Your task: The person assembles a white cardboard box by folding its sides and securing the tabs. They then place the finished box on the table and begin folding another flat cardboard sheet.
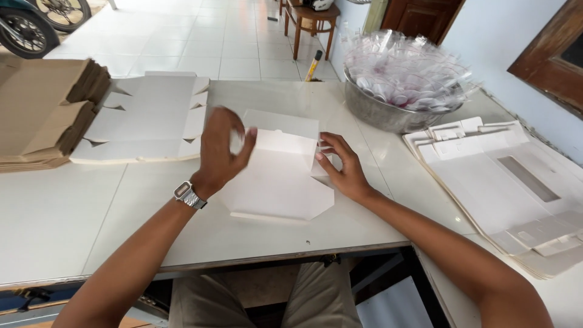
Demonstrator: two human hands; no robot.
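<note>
A white cardboard box blank (276,182), partly folded, lies on the white bench (73,212) between both hands. The left hand (221,149), a metal watch (189,195) on its wrist, pinches the blank's raised left flap. The right hand (341,165) rests with fingers spread on the blank's right edge. Beyond the right hand stands a metal bowl of clear plastic cups (401,85); left of the left hand lies a stack of flat blanks (143,118).

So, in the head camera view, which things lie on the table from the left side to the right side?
Stack of brown cardboard → flat white box blanks → left hand → white box being folded → right hand → metal bowl of clear plastic pieces → pile of windowed white blanks.
</note>
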